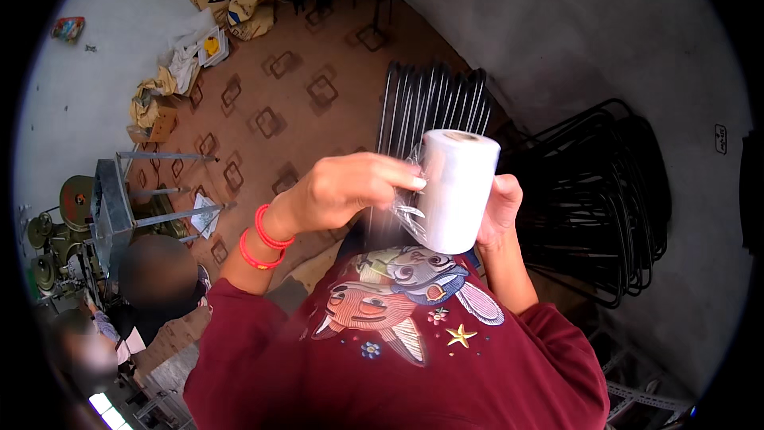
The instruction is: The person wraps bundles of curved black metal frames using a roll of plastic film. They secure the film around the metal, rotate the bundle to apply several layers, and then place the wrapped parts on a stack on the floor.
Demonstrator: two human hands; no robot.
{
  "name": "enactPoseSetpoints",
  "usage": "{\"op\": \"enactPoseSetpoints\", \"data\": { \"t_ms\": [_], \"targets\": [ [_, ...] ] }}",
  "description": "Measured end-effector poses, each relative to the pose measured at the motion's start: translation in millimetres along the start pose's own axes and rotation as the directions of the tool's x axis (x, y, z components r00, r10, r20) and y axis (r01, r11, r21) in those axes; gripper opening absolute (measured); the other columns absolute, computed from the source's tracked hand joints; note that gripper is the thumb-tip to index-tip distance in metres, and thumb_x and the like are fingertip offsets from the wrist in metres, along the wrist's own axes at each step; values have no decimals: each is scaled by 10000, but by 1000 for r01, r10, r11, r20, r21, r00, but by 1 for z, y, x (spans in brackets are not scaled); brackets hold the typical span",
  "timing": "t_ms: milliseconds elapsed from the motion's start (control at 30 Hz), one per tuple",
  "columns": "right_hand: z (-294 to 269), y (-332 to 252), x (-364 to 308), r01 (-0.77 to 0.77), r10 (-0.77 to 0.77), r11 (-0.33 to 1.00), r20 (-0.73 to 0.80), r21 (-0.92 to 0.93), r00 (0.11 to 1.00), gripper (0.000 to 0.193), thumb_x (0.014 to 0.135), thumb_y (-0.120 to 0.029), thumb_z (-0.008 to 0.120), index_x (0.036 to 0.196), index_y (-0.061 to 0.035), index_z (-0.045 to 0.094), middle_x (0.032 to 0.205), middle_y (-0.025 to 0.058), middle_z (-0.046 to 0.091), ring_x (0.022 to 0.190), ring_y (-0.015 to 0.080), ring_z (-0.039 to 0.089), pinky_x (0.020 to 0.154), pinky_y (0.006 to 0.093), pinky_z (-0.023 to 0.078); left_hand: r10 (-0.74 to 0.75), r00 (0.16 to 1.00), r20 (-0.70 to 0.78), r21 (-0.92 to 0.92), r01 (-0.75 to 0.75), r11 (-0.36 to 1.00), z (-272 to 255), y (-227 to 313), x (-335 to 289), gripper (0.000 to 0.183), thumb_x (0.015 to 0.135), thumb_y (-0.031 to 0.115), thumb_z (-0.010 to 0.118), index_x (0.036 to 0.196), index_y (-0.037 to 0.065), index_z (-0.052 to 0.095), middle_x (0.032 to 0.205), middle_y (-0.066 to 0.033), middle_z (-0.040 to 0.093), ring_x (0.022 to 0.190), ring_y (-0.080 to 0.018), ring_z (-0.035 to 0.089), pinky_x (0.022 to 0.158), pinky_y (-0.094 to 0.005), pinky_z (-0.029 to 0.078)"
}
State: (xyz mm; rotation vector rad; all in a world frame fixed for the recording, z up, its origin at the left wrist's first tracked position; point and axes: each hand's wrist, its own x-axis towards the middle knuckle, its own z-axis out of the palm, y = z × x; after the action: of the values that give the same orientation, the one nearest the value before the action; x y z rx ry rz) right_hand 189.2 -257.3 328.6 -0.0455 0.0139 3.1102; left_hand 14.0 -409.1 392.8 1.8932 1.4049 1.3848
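Note:
A roll of clear plastic film, whitish with a cardboard core at its top, is held nearly upright in front of my chest. My right hand grips it from the right and behind, so most of those fingers are hidden. On the roll's left side, my left hand pinches a crinkled loose end of the film between thumb and fingers, pulled slightly away from the roll. Two red bands circle my left wrist. Just beyond the roll stands a row of black bent metal frames.
More black metal frames are heaped against the grey wall at right. A metal stand and green machinery are at left, near two people. Cartons and paper bags line the far-left wall. The brown floor has a square pattern.

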Motion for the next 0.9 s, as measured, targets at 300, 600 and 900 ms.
{"op": "enactPoseSetpoints", "data": {
  "t_ms": [300, 600, 900],
  "targets": [
    [22, 8, 10, 106, -390, 644, -206, -757, 898, 856, 503, -212, 772, 1213, -6, 341, 1120, 118, 483, 1066, 212, 477, 945, 337, 354, -764, 644, -28, -733, 507, 454, 38, -20, 15, 241, 843, 172, 607, 990, 23, 487, 1005, -35, 501, 854, -79, 524, 797, -232, 423],
    [18, -9, 13, 180, -404, 721, -197, -669, 893, 789, 576, -180, 719, 1246, 29, 358, 1142, 142, 505, 1075, 245, 497, 958, 371, 363, -776, 521, -355, -433, 644, 630, 56, -69, 32, 236, 944, 246, 420, 823, 62, 503, 698, 9, 514, 556, -51, 463, 502, -204, 395],
    [-21, -16, 3, 353, -352, 935, 32, -44, 936, 721, 610, -175, 660, 1257, 3, 397, 1245, 225, 445, 1189, 389, 398, 1022, 526, 275, -506, 655, -562, -86, 562, 823, 39, -51, 65, 235, 924, 223, 466, 808, 19, 475, 574, -50, 485, 491, -125, 472, 477, -267, 388]
  ]
}}
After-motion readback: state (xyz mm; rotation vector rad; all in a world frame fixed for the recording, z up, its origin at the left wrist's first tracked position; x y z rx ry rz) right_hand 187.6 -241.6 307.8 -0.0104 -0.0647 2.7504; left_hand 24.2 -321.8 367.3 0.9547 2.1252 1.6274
